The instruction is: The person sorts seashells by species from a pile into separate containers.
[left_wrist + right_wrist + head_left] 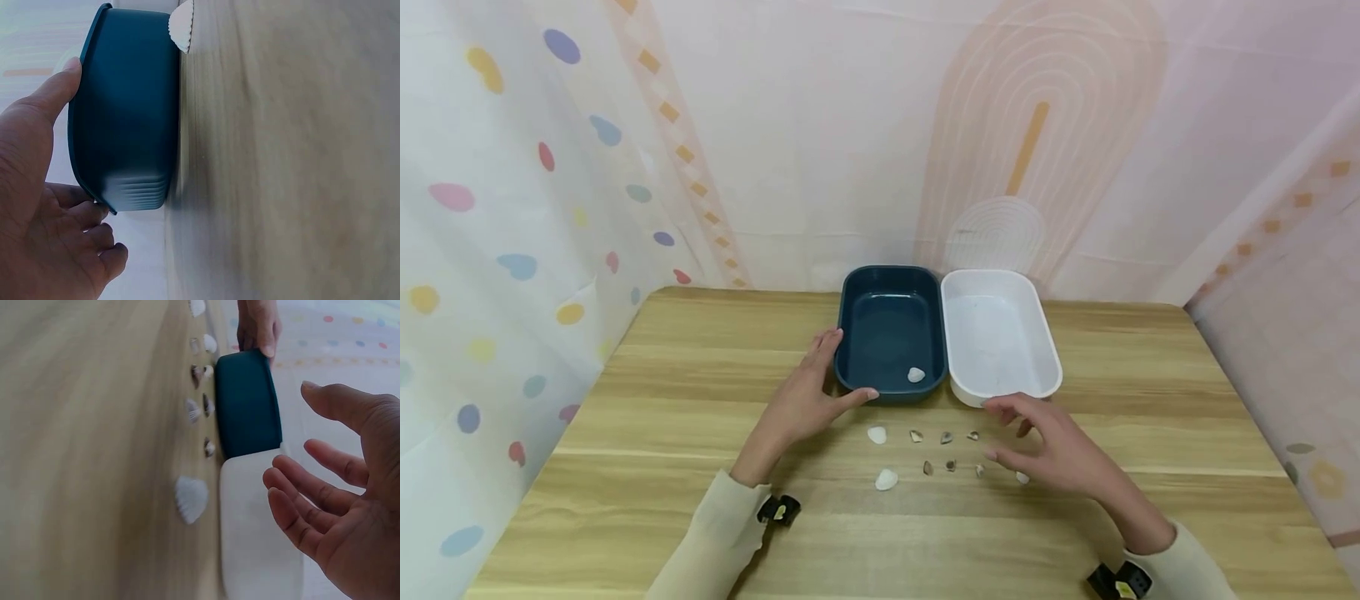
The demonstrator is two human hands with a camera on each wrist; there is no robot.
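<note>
Shells (925,454) are lying in two short rows on the counter (655,433) near its front-middle, just in front of the two tubs: small brown ones in the centre, a white shell (877,434) and another white shell (886,479) at the left end, one more white piece (1022,477) at the right end beside the right hand. Dark blue tub (891,333) is sitting toward the back edge of the counter, touching the white tub (1000,337) on its right; a single white shell (916,375) is lying inside the blue tub at its front right corner. Left hand (808,396) is resting against the blue tub's front left corner, thumb along the front rim and fingers up the left wall, fingers fairly straight, nothing pinched. Right hand (1052,446) is hovering open over the right end of the shell rows, just in front of the white tub, fingers spread and relaxed, palm empty in the right wrist view (350,506). White tub looks empty as far as the head view is showing.
</note>
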